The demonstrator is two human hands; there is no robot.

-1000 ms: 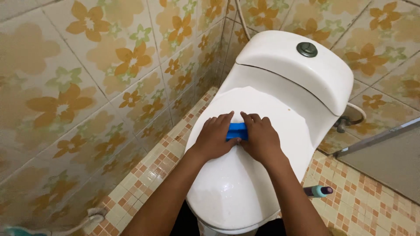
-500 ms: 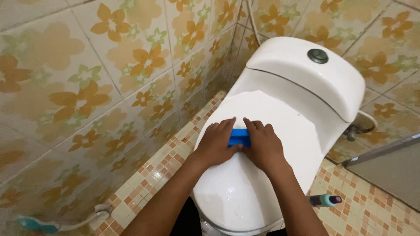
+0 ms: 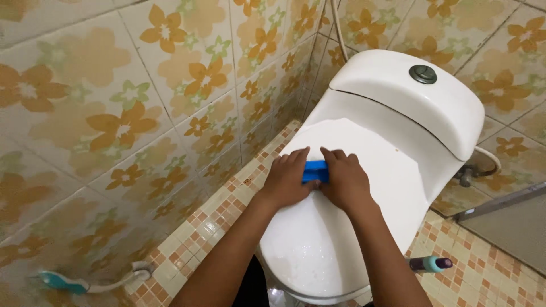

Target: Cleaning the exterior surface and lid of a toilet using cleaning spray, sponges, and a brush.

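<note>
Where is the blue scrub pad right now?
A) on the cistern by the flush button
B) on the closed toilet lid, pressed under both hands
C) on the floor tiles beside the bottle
B: the blue scrub pad lies on the closed toilet lid, with the left hand and right hand pressing on it.

Most of the blue scrubber [image 3: 315, 170] under both hands, toilet lid's [image 3: 318, 250] near edge out of frame.

Small blue scrubbing block [image 3: 315, 171], flat on closed white toilet lid [image 3: 318, 239], mostly covered
</note>
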